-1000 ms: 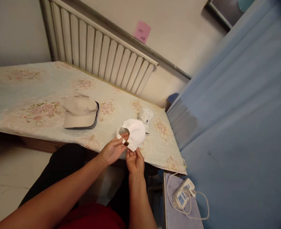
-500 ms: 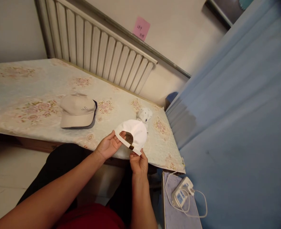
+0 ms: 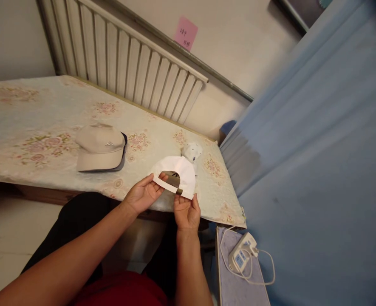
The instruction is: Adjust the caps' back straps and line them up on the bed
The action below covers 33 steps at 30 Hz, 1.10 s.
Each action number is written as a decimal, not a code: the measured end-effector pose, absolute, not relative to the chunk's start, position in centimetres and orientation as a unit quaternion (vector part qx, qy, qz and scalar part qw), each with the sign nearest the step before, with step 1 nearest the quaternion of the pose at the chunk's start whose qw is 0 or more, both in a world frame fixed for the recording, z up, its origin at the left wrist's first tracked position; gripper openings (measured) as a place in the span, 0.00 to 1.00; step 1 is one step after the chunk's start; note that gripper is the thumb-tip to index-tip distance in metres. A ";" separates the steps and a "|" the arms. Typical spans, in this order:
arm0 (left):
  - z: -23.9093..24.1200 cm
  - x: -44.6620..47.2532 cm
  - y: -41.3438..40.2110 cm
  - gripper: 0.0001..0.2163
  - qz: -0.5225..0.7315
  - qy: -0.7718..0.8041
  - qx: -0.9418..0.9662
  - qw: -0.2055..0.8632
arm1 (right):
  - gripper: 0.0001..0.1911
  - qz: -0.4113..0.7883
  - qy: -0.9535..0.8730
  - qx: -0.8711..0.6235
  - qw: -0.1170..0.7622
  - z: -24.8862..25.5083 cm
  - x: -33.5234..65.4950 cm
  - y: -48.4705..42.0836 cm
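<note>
I hold a white cap with both hands above the near edge of the floral table. My left hand pinches the left end of its back strap. My right hand pinches the strap's right end by a small metal buckle. The cap's back opening faces me and shows its brownish inside. A beige cap lies flat on the table to the left. A small white dotted cloth item sits on the table just behind the white cap.
A white ribbed radiator runs along the wall behind the table, with a pink note above it. A blue curtain fills the right. A white power adapter with cord lies on a lavender surface at lower right.
The white cap has turned and lifted slightly, its back opening now facing me. Both hands shifted along the strap, which is now stretched straight between them.
</note>
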State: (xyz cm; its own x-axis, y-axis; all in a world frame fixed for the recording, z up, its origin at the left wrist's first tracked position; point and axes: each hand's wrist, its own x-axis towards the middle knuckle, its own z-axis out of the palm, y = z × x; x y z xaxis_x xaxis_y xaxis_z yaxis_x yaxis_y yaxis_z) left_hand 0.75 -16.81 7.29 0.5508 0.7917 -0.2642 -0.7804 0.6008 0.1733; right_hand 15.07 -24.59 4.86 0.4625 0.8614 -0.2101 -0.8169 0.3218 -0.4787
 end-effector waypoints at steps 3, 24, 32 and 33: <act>7.3 0.7 -16.8 0.09 0.443 0.160 0.020 0.882 | 0.13 0.526 -0.045 -0.267 0.806 5.0 14.9 -24.6; 7.1 -0.1 -16.5 0.09 0.459 0.154 0.021 0.875 | 0.23 0.563 -0.103 -0.236 0.785 6.1 14.2 -25.0; 6.7 0.0 -16.6 0.09 0.456 0.163 0.028 0.874 | 0.21 0.521 -0.184 -0.291 0.781 6.3 12.7 -25.2; 6.7 0.0 -16.6 0.09 0.456 0.165 0.029 0.874 | 0.20 0.517 -0.176 -0.298 0.783 6.3 12.5 -25.2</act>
